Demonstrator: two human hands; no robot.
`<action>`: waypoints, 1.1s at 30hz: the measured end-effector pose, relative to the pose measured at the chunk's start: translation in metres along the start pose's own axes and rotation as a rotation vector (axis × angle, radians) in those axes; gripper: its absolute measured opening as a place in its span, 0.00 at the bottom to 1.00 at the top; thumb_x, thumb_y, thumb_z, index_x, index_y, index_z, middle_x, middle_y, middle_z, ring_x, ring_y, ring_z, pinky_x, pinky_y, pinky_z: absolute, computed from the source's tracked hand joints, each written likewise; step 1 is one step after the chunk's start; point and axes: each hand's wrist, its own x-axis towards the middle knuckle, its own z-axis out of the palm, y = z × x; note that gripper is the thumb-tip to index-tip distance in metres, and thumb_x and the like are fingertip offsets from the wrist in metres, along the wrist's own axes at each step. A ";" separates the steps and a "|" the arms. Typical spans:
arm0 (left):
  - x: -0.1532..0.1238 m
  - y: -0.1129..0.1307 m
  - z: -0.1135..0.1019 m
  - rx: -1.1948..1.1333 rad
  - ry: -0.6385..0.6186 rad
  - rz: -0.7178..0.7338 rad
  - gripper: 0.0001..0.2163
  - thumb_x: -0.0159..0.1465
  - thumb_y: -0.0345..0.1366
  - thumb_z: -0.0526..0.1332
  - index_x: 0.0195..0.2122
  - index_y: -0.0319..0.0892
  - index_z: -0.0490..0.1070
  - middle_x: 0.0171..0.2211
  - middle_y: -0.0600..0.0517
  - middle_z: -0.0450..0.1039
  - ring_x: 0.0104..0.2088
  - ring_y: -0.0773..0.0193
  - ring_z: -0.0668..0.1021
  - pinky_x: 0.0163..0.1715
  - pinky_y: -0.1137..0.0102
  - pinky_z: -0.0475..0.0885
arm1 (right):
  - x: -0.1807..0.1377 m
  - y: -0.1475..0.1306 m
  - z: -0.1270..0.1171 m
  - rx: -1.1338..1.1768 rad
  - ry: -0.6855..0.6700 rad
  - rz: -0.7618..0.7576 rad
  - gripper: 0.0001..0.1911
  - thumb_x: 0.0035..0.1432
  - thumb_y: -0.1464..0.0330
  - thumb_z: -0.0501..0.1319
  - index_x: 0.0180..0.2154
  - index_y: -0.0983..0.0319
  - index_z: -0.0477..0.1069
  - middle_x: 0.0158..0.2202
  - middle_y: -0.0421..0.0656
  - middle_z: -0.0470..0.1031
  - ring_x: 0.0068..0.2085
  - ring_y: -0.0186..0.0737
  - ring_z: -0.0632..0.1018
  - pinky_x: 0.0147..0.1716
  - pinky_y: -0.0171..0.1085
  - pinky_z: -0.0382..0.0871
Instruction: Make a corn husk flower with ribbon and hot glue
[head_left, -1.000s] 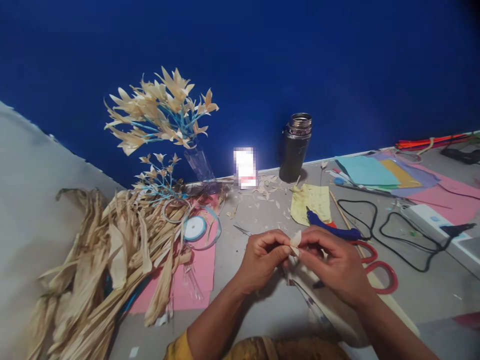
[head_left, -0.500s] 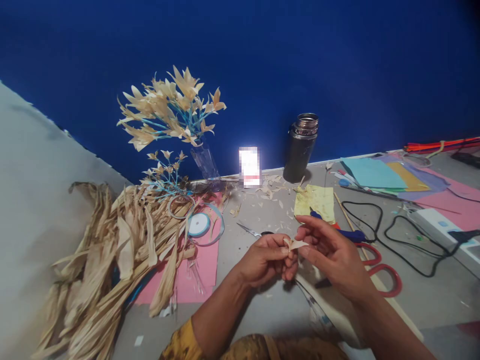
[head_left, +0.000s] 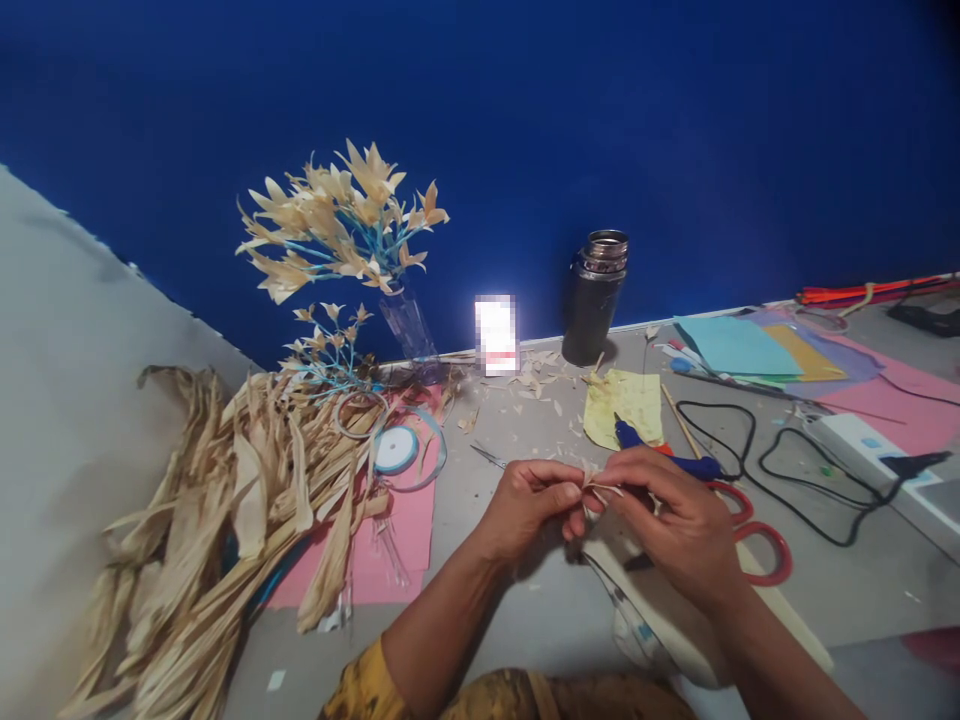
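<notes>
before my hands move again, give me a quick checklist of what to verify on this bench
1. Left hand pinching the pale piece: ok.
2. Right hand gripping the same piece: ok, fingertips on it.
3. Bottle capped: not ok, its mouth is uncovered, though it stands upright.
4. Red-handled scissors closed: cannot tell, the blades are hidden.
5. Flowers standing in the clear vase: ok.

Held petals (head_left: 609, 489) cream; 2 scissor loops (head_left: 785, 562) red; wall (head_left: 480, 120) deep blue; sleeve (head_left: 366, 686) blotched mustard.
</notes>
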 end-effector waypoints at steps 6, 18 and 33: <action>-0.002 0.002 0.004 0.125 0.068 0.018 0.19 0.46 0.44 0.80 0.28 0.35 0.80 0.24 0.46 0.81 0.18 0.68 0.76 0.22 0.72 0.71 | 0.001 -0.003 -0.001 -0.043 -0.007 -0.056 0.11 0.61 0.78 0.63 0.38 0.58 0.81 0.34 0.43 0.81 0.35 0.39 0.82 0.32 0.33 0.77; -0.007 0.003 0.011 0.349 0.177 0.216 0.15 0.55 0.46 0.74 0.26 0.38 0.78 0.22 0.52 0.75 0.21 0.69 0.72 0.25 0.73 0.68 | 0.005 -0.006 -0.003 -0.047 -0.015 -0.048 0.10 0.61 0.77 0.64 0.37 0.57 0.81 0.33 0.43 0.81 0.34 0.40 0.82 0.31 0.34 0.78; -0.007 0.003 0.011 0.353 0.211 0.217 0.15 0.57 0.46 0.72 0.27 0.38 0.77 0.22 0.51 0.75 0.21 0.69 0.72 0.25 0.73 0.67 | 0.005 -0.006 0.004 -0.060 -0.014 0.016 0.05 0.64 0.72 0.64 0.40 0.58 0.78 0.34 0.44 0.82 0.32 0.40 0.81 0.28 0.35 0.75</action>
